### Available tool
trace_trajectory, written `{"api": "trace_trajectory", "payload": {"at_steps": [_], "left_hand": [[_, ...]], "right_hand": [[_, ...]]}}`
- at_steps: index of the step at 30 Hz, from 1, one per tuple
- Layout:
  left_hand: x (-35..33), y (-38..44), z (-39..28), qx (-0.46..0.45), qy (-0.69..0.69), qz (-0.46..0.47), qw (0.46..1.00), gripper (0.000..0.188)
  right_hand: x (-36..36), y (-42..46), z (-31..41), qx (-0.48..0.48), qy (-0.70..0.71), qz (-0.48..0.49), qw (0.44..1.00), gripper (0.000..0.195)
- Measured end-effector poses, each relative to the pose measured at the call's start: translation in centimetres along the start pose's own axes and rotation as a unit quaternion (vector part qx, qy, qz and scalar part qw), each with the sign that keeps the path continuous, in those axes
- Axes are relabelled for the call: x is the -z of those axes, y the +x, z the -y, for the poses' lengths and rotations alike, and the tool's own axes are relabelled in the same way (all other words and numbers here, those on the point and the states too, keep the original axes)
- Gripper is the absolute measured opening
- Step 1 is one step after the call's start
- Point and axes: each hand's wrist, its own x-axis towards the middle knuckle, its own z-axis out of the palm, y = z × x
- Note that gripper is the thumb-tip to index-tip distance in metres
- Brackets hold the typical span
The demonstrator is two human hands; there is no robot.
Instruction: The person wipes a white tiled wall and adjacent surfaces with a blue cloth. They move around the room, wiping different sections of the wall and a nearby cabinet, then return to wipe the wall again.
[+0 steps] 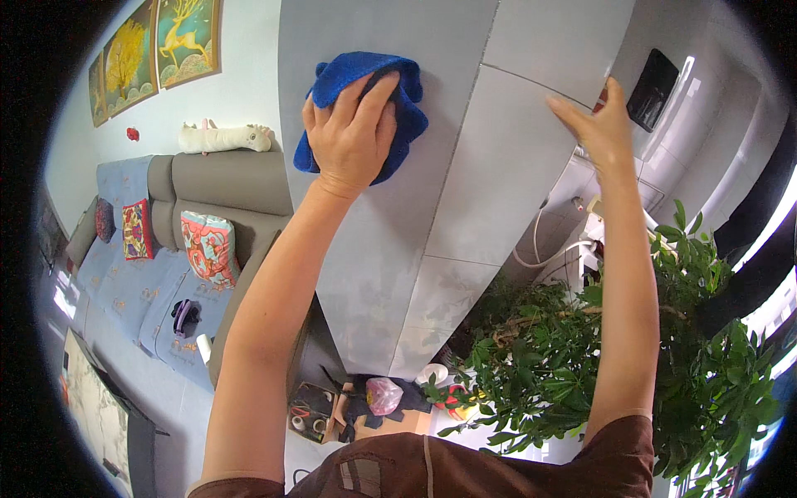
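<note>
Pressed against the grey panel [367, 249] of a wall end or pillar is a crumpled blue cloth [398, 146]. My left hand [348, 131] grips this cloth, fingers pointing up and partly buried in its folds. To the right, my right hand [601, 127] is at the far edge of the adjoining tiled face [504, 162]. Its thumb lies towards the tiles and another finger points up, spread apart. Between them a small patch of red shows at the edge; what it belongs to is unclear. The remaining fingers of this hand are hidden.
Leafy potted greenery [548, 361] crowds beneath my right arm. Below the wall stand an open box of odds and ends [311, 411] and a pink plastic bag [383, 396]. A sofa [230, 180] with cushions lies left; a white hose [532, 264] hangs right.
</note>
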Motion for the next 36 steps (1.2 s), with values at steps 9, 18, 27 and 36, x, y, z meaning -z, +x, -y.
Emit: {"api": "trace_trajectory", "payload": {"at_steps": [9,18,27,36], "left_hand": [[-0.2,-0.2,0.5,-0.023,0.023,-0.006,0.999,0.031],[-0.3,-0.4,0.4,0.005,0.017,0.002,1.0,0.031],[-0.2,-0.3,0.6,-0.025,0.028,-0.004,0.999,0.033],[-0.2,-0.4,0.4,-0.007,0.025,0.005,1.0,0.031]], "right_hand": [[-0.3,-0.1,0.4,0.038,-0.068,-0.028,0.997,0.082],[-1.0,-0.1,0.2,0.034,-0.069,-0.033,0.997,0.081],[-0.1,-1.2,0.7,0.011,0.019,-0.015,1.0,0.088],[1.1,-2.6,-0.2,-0.106,0.117,0.038,0.987,0.058]]}}
